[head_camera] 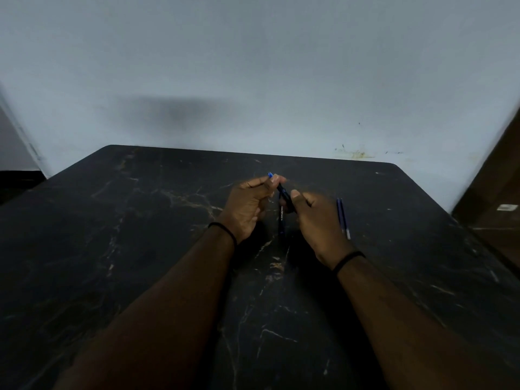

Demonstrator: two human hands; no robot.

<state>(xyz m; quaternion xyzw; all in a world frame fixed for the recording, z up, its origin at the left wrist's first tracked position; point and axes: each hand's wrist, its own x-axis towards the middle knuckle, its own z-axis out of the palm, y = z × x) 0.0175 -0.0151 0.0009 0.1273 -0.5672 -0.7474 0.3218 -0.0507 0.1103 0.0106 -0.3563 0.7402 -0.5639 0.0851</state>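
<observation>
From the head camera, the pen (pixel 284 192) slants between both hands above the tabletop (pixel 140 249). The left hand (pixel 247 209) pinches its blue-tipped end and the right hand (pixel 318 223) curls round the dark barrel. It is probably light, stiff and slick, so grip the barrel firmly. Thin blue refills (pixel 343 218) lie just right of the right hand.

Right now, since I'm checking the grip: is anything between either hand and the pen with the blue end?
Nothing visible. The left hand pinches the pen at its blue end, and the right hand grips its dark barrel.
</observation>
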